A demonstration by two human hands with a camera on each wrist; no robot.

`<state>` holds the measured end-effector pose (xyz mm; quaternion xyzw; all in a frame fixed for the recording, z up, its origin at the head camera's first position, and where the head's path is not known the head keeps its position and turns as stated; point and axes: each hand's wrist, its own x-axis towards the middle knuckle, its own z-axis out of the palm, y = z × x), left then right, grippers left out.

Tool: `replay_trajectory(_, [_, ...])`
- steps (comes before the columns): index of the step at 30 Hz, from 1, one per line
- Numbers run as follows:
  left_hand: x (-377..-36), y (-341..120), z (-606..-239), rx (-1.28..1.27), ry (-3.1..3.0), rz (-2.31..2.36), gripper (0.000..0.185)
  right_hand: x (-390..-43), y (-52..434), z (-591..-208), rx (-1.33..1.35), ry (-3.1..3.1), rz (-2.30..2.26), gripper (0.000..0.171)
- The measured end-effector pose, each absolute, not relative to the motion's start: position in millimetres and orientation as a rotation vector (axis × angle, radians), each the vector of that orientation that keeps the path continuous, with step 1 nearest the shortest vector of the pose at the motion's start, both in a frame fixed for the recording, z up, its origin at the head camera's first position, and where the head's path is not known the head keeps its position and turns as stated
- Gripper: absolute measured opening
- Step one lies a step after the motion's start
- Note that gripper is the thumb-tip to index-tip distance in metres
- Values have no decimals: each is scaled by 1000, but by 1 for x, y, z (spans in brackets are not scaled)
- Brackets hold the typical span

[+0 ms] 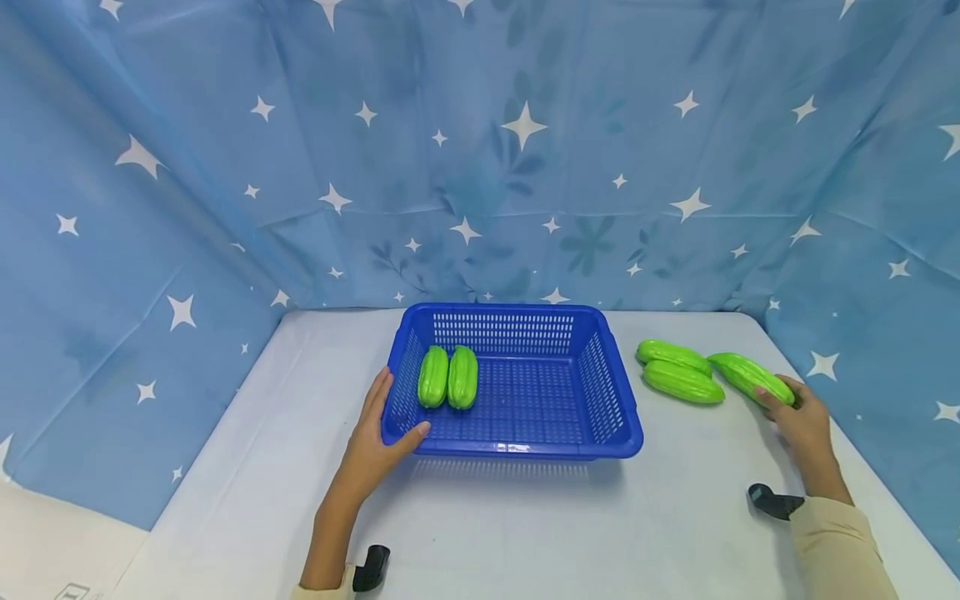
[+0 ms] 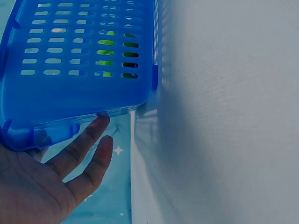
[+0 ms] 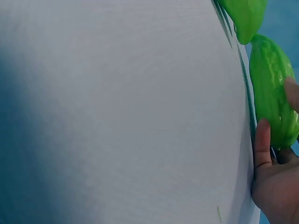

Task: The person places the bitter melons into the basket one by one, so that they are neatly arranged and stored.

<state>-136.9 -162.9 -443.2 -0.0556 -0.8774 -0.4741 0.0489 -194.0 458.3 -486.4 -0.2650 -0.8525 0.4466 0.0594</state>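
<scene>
My left hand (image 1: 377, 442) rests at the front left corner of a blue plastic basket (image 1: 517, 450), fingers along its outer side and thumb lying by the front rim. In the left wrist view its spread fingers (image 2: 77, 156) extend beside the basket wall (image 2: 70, 91). At the table's right side, my right hand (image 1: 806, 421) grips the near end of a bright green, ridged bitter melon (image 1: 750, 377) between thumb and fingers. That bitter melon (image 3: 271, 88) also shows in the right wrist view, its far tip close to another one (image 3: 247, 18).
Two more bitter melons (image 1: 678, 372) lie side by side on the white table (image 1: 525, 533), right of the basket. Inside the basket, two others (image 1: 447, 377) stand parallel at the left. A blue star-patterned cloth (image 1: 480, 167) hangs behind and along both sides.
</scene>
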Motion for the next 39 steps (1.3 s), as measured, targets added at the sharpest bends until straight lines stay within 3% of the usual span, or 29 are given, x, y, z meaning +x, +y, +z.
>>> replay_trajectory(9, [-136, -163, -444, -162, -2679, -1437, 98, -192, 460, -487, -969, -2178, 1758, 81])
replay_trajectory(20, [-135, -163, -446, -150, -2686, -1443, 98, -187, 460, -489, -954, -1855, 1962, 88])
replay_trajectory(28, [-138, -164, -446, -154, -2681, -1431, 98, -189, 461, -490, -873, -1685, 2042, 64])
replay_trajectory(39, [-138, -162, -444, -143, -2680, -1447, 97, -187, 453, -481, -782, -1402, 2260, 76])
